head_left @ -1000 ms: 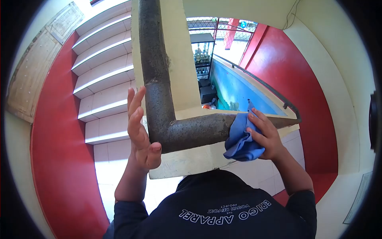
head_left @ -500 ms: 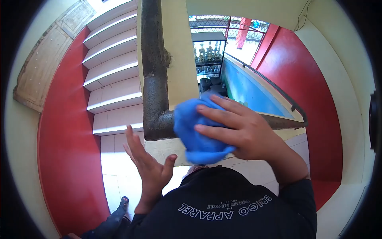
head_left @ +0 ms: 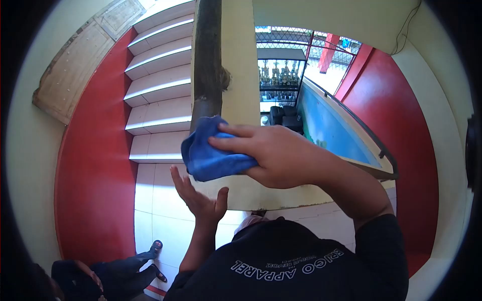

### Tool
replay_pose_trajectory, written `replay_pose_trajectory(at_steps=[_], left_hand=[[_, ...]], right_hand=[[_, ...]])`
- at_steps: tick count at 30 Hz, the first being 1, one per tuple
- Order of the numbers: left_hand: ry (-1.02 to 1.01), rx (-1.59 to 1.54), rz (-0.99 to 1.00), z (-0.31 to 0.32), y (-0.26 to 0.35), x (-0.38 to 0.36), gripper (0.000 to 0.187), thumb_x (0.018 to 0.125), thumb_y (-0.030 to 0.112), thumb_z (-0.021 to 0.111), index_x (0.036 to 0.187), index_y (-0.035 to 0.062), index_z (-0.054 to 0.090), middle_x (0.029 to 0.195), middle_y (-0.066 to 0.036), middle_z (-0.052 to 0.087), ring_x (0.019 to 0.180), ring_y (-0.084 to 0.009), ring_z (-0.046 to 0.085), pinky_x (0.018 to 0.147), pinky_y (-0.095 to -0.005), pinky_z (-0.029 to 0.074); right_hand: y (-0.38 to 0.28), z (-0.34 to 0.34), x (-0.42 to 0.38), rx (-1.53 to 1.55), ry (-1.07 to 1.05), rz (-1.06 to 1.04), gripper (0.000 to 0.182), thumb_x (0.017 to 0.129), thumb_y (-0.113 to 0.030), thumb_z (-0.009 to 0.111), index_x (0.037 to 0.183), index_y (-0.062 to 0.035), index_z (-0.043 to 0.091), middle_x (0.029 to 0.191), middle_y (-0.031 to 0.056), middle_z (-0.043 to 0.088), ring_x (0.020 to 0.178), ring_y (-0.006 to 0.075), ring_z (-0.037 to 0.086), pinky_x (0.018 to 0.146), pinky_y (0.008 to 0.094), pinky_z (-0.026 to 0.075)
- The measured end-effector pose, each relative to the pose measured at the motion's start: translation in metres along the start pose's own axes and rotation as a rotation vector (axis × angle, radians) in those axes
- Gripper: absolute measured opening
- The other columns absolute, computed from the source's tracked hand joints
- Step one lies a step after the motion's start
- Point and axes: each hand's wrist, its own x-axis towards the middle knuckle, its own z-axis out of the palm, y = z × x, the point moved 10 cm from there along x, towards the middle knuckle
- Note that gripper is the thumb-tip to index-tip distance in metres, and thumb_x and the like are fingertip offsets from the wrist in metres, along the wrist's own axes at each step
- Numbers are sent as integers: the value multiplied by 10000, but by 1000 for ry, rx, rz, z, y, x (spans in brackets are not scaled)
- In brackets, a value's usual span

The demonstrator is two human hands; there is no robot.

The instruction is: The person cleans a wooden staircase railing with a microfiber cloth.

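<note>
A blue cloth (head_left: 213, 150) is bunched under my right hand (head_left: 281, 153), whose fingers press it over the corner of a dark metal handrail (head_left: 207, 65). The cloth and hand hide that corner. My left hand (head_left: 201, 198) is held up just below the cloth, fingers and thumb apart, with nothing in it. Below the rail, the cream wall top (head_left: 241, 193) shows in part.
White tiled stairs (head_left: 160, 83) rise on the left beside a red wall (head_left: 95, 165). Another person (head_left: 100, 276) is at lower left, legs stretched on the floor tiles. A display case with trophies (head_left: 278, 75) stands beyond the railing.
My right hand has moved the cloth left along the rail to its corner. The view has shifted, and more of the other person shows at lower left. My left hand stays open.
</note>
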Motion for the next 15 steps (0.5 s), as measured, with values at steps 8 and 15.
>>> replay_pose_trajectory(at_steps=[8,15], left_hand=[[36,-9,72,1,2,-1,840,952,586,545,1524,88,184,1562,-313,209,1453,-474,274,1145,-598,269],[120,58,79,-7,3,-2,860,948,628,518,1539,100,183,1545,-307,255,1441,-460,298,1136,-579,274]], right_hand=[[34,-42,-75,87,76,42,419,925,-170,617,1343,-179,631,1293,205,650,1103,371,674,956,433,526],[51,-43,-16,210,131,409,237,920,-248,699,1056,-59,741,1003,142,736,891,253,718,795,365,532]])
